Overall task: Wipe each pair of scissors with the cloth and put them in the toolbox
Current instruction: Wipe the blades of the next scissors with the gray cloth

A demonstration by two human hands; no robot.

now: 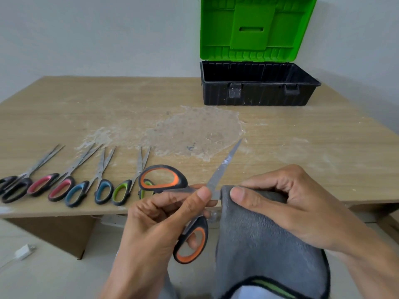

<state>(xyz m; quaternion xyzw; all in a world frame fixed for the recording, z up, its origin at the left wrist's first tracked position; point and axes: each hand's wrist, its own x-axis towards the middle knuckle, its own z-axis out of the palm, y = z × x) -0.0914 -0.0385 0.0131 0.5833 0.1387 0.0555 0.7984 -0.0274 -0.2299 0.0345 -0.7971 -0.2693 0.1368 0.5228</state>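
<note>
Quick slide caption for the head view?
Left hand holds orange-handled scissors while right hand pinches grey cloth against the blade; toolbox open.

The orange scissors have a second blade I cannot follow: it is lost at the cloth pinched in my right hand. My left hand covers the pivot with its thumb. At 9 o'clock the green scissors sit partly behind the orange handle (the black scissors run off the edge). The lid is cropped at 12 o'clock. The toolbox hides its floor.
</note>
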